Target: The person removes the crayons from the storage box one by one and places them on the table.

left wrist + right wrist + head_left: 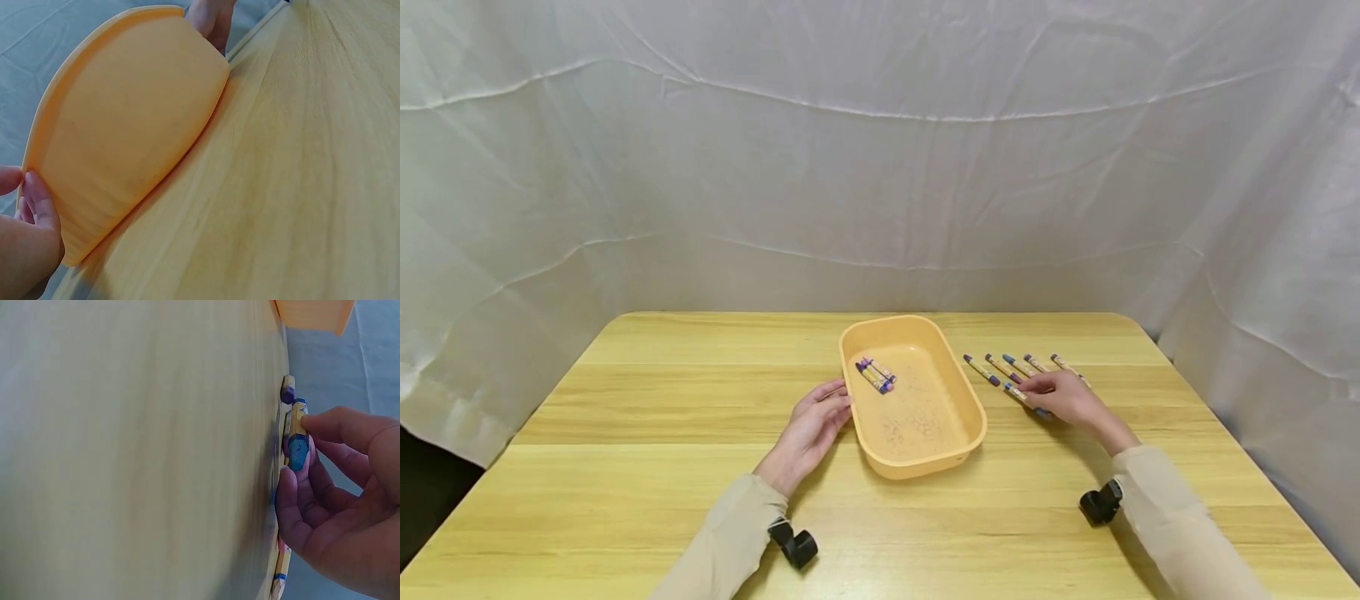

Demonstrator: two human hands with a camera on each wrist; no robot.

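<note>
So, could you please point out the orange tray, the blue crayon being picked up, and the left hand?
orange tray (972, 417): head view, right rim.
blue crayon (298, 450): right wrist view, blue tip.
left hand (811, 429): head view, back of hand.

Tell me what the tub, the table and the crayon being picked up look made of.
Tub: likely matte orange plastic, with smooth moulded walls and rounded corners. Table: pale wood or wood-look laminate, showing plank grain. Blue crayon: seemingly wax, with a glossy tip and printed paper wrapper.

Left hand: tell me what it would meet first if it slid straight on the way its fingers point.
The left hand points forward and toward the orange plastic tray; its fingertips already sit at the tray's rounded wall, so it would press that wall first. The crayons inside lie beyond the rim.
</note>
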